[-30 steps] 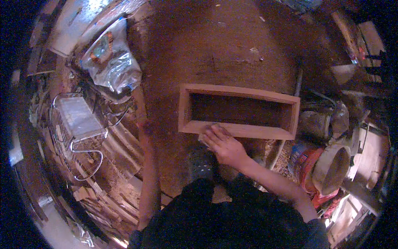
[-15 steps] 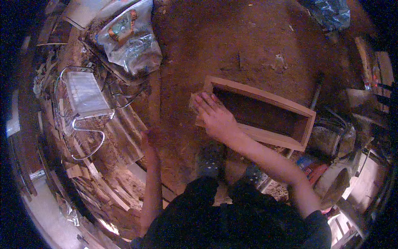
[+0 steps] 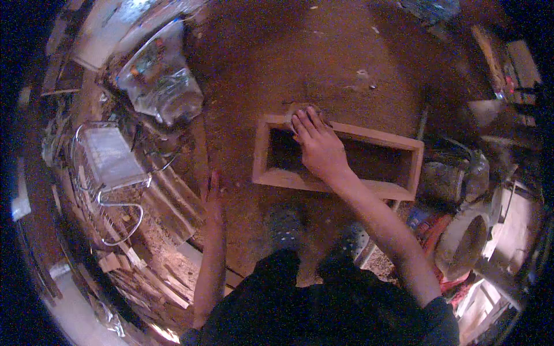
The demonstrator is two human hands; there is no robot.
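A long wooden box frame (image 3: 375, 138) with a dark inside lies ahead of me, on or just above the brown ground. My right hand (image 3: 321, 147) reaches across it from the right, fingers bent over the far rim near the left corner. Beneath those fingertips shows the edge of a small tan piece (image 3: 293, 117) that looks like folded sandpaper, pressed on the wood. Left of the box and apart from it, my left hand (image 3: 213, 187) points forward, seen edge-on and dim. Its fingers look stretched out and nothing shows in them.
At left stands a wire rack (image 3: 112, 155) with a white panel, near wood scraps (image 3: 118, 262). A clear plastic bag (image 3: 164, 86) lies farther back. On the right are a round pale container (image 3: 461, 242) and a dark metal pot (image 3: 443, 180). My shoes (image 3: 284, 228) are below the box.
My right hand has slid from the box's left end to its far rim, moving right and away. The box sits slightly farther left and turned in the picture, as the view also shifted.
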